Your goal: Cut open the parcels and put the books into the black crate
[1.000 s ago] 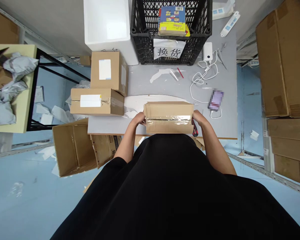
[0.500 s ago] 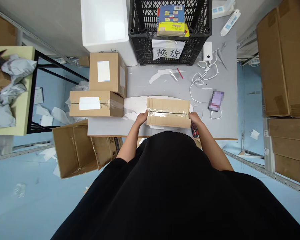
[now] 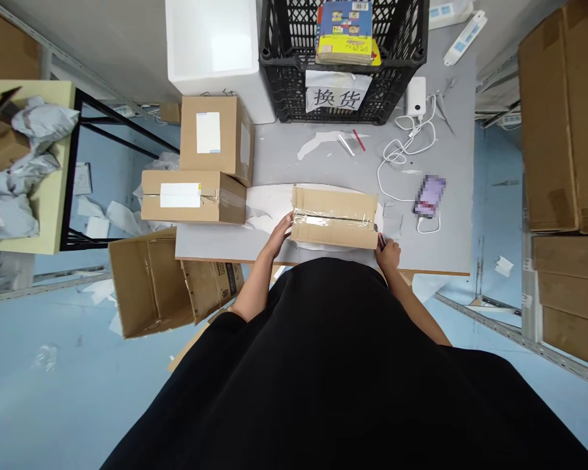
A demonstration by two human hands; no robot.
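A long cardboard box (image 3: 335,203) with clear tape along its top seam lies on the table in front of me. My left hand (image 3: 280,234) rests against the box's left end, its fingers stretched out and not wrapped round it. Just off the box's lower right corner, my right hand (image 3: 388,253) is closed around a red and black utility knife (image 3: 381,241). Most of the knife is hidden by the fingers. White paper (image 3: 267,199) lies beneath the box.
Two taped cartons (image 3: 181,199) are stacked at the left, near a white foam box (image 3: 215,78). A black crate (image 3: 343,121) holding books stands at the back. A phone (image 3: 428,196) on a white cable (image 3: 396,156) lies to the right. An open carton (image 3: 140,284) sits below the table's left edge.
My right hand has left the box's right end, moved down slightly and closed on the utility knife. My left hand's fingers have straightened along the left end. The view has shifted a little.
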